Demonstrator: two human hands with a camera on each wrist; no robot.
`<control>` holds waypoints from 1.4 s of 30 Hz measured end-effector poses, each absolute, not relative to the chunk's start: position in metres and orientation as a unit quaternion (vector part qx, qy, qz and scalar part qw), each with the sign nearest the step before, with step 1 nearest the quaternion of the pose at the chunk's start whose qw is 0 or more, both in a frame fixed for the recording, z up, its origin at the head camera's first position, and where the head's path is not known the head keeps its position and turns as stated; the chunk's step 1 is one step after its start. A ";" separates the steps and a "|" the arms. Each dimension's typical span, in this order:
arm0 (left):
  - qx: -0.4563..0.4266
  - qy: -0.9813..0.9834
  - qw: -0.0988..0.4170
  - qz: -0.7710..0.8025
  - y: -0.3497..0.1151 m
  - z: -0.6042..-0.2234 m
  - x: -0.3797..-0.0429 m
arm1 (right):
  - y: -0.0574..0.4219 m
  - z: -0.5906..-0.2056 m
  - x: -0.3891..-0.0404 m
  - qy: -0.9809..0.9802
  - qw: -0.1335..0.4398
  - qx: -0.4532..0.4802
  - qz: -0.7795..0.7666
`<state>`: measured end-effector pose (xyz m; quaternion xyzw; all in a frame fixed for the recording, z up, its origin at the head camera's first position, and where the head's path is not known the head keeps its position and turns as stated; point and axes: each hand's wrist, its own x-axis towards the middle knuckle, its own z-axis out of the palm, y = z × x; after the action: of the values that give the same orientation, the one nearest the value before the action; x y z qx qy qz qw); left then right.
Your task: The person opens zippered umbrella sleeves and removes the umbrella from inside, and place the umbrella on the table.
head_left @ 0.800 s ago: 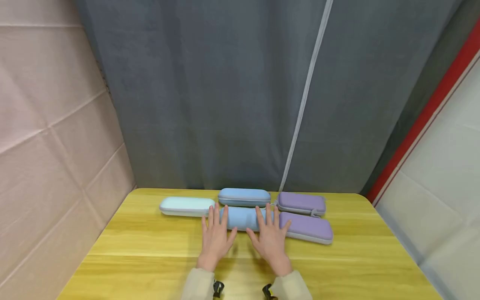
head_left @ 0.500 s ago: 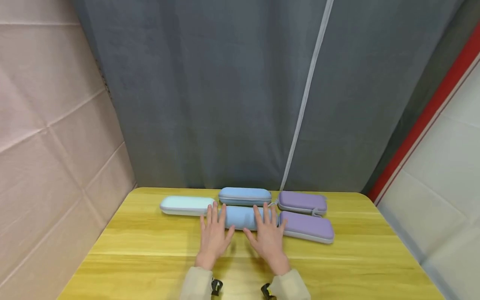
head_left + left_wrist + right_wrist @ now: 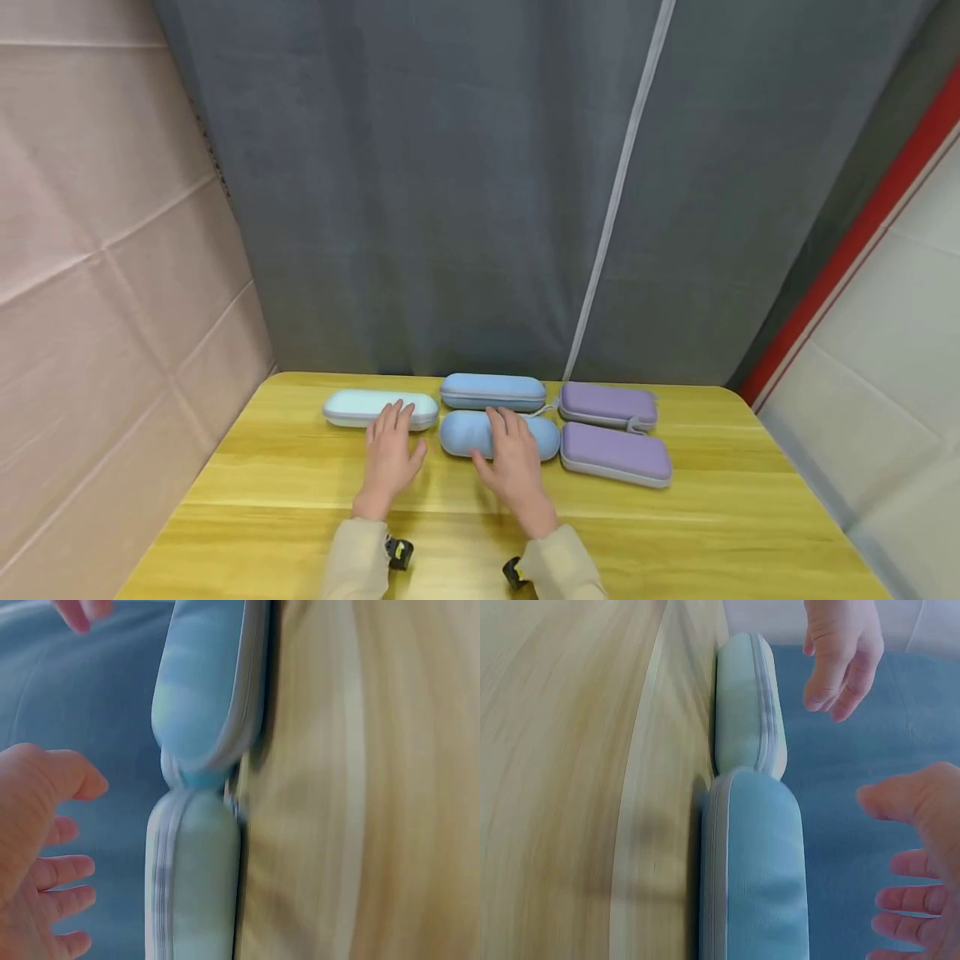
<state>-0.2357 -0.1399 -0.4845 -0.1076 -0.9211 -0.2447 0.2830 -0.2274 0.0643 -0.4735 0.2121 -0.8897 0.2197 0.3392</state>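
Note:
My left hand [image 3: 389,458] hovers with fingers spread at the front of a pale mint zip case [image 3: 367,406] on the left. In the left wrist view a gap shows between its fingers and that case. My right hand [image 3: 515,467] is over the near blue zip case [image 3: 463,433], fingers extended and holding nothing; the right wrist view shows it apart from the blue case [image 3: 765,862]. Behind lies a second blue zip case [image 3: 492,388]. To the right lie two purple zip cases, one far [image 3: 606,402] and one near [image 3: 617,452].
The cases lie along the far part of a wooden table [image 3: 675,533]. A grey curtain [image 3: 420,208] hangs right behind its far edge. Pale cloth [image 3: 112,333] covers the left side, and a white panel [image 3: 892,400] with a red strip stands on the right.
Both hands have moved left, the left hand from the near blue case to the mint case. The right hand has shifted along the blue case. The cases stay in place.

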 end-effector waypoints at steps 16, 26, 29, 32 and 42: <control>0.034 -0.879 0.306 -0.365 -0.226 -0.487 -0.270 | 0.012 -0.467 -0.252 -0.872 0.256 0.238 0.343; 0.124 -0.860 0.213 -0.447 -0.248 -0.483 -0.282 | -0.011 -0.467 -0.277 -0.859 0.201 0.203 0.424; 0.133 -0.859 0.172 -0.464 -0.249 -0.484 -0.285 | -0.020 -0.468 -0.280 -0.853 0.169 0.184 0.459; 0.139 -0.858 0.151 -0.471 -0.250 -0.485 -0.288 | -0.031 -0.468 -0.283 -0.848 0.127 0.156 0.491; 0.151 -0.879 0.136 -0.432 -0.251 -0.489 -0.293 | -0.056 -0.470 -0.290 -0.885 0.092 0.124 0.439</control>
<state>-0.2934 -0.2513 -0.4891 0.1507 -0.8786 -0.4323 0.1355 -0.2896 -0.0557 -0.4695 0.1240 -0.8849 0.4393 0.0924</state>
